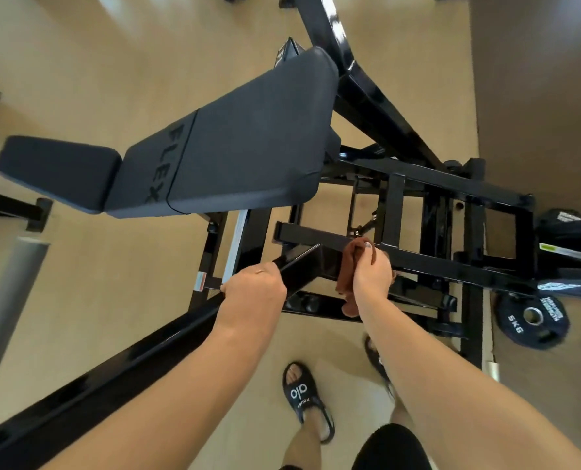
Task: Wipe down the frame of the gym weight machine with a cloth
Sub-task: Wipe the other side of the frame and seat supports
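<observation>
The right hand [372,271] has its grip closed around a bunched brown cloth [346,283], fingers curled over the top of it and pressing it against a black crossbar of the machine frame [428,262]. The cloth sits directly under and to the left of that hand: one fold pokes out above the fingertips at the bar, and a longer tail hangs down past the wrist below the bar. The left hand [253,284] has its grip wrapped round a long black square beam [119,361] that runs from the lower left corner of the view up to the joint just beside the cloth; a thin ring shows on one finger. The two hands are near each other, apart, with the beam's end between them.

Beyond the hands the frame spreads as a lattice of black bars, with one diagonal upright rising toward the top of the view. One dark padded backrest [234,154] marked FLEX lies tilted above the hands, and one smaller seat pad [58,173] adjoins it at the left. One round weight plate [533,315] marked 5 KG lies near the frame's lower right part. A grey cylindrical bar [10,300] stands at the left edge.

On the tan floor [112,79] below the arms are two feet in two black slides [304,398], the nearer one marked alo, the other mostly hidden behind the right forearm.
</observation>
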### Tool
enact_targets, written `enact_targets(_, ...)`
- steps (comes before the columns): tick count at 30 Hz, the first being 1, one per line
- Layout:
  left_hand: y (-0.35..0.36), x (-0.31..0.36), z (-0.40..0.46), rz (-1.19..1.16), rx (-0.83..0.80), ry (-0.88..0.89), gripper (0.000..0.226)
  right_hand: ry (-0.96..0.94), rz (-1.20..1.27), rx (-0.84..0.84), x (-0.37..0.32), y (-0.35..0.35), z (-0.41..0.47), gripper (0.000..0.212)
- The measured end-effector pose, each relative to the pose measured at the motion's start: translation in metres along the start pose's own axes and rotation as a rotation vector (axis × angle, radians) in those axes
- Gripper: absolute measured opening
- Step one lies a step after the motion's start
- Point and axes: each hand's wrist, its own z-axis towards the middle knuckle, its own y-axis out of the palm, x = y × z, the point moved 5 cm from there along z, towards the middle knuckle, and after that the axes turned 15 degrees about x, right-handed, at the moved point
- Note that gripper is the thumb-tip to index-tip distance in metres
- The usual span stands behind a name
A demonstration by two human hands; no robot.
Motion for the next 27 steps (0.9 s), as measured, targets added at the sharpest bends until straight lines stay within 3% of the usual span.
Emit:
enact_targets(7,0.006,0.004,0.003,0.092,-0.045,-0.027,0.038,0.054,-0.046,-0.142,-0.046,0.0,-0.027,0.032)
enact_targets(12,0.02,0.004,0.009,0.151,0.007,-0.108,0.036,-0.138,-0.008,-0.365,-0.097,0.0,-0.113,0.033)
enact_targets(18,0.009,0.005,0.007,0.154,0.027,-0.046,0.037,-0.34,-0.014,-0.268,-0.092,0.0,-0.093,0.032)
enact_targets(23,0.007,0.006,0.007,0.174,0.029,-0.046,0.035,-0.294,0.045,-0.223,-0.091,-0.008,-0.081,0.021)
enact_targets(27,0.01,0.006,0.006,0.192,0.028,-0.019,0.036,-0.2,-0.246,-0.285,-0.055,-0.008,-0.017,0.033)
